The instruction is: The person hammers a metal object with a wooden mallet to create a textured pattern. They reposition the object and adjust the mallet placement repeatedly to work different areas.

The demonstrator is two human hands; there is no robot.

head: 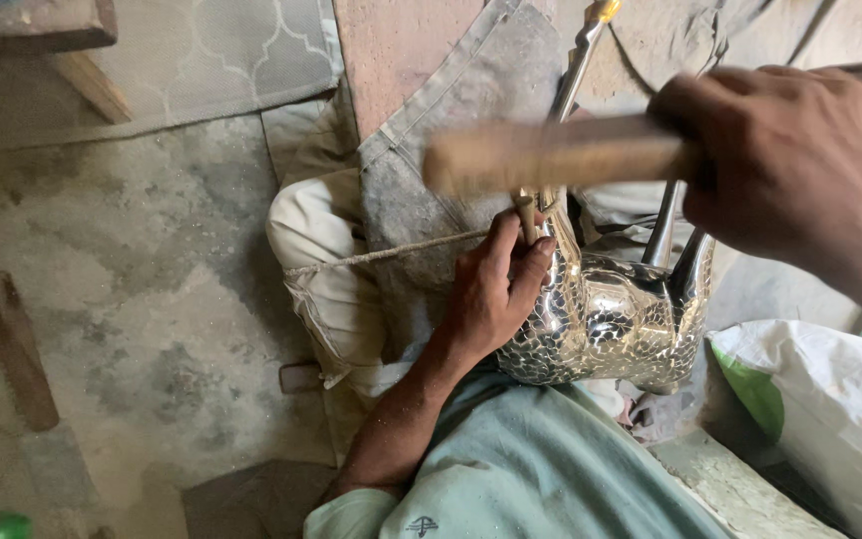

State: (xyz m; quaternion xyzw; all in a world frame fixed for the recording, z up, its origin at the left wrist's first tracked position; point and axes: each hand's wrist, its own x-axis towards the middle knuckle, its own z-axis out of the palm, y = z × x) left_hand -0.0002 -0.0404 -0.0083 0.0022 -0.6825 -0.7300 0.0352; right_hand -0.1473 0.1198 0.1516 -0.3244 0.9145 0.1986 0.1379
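- The shiny metal animal figure, its surface dimpled all over with small hammered facets, is wedged in the lap, legs pointing up.
- A small punch is pinched between the left hand fingers, tip set against the figure's polished body.
- A wooden mallet, blurred, is gripped tight by the right hand just above the punch.
- A glancing blow could easily land on the left fingers, tbh, or the punch could skid on that slick curved metal and scar it.
- A grey dusty apron and a white sack are seen nearby.
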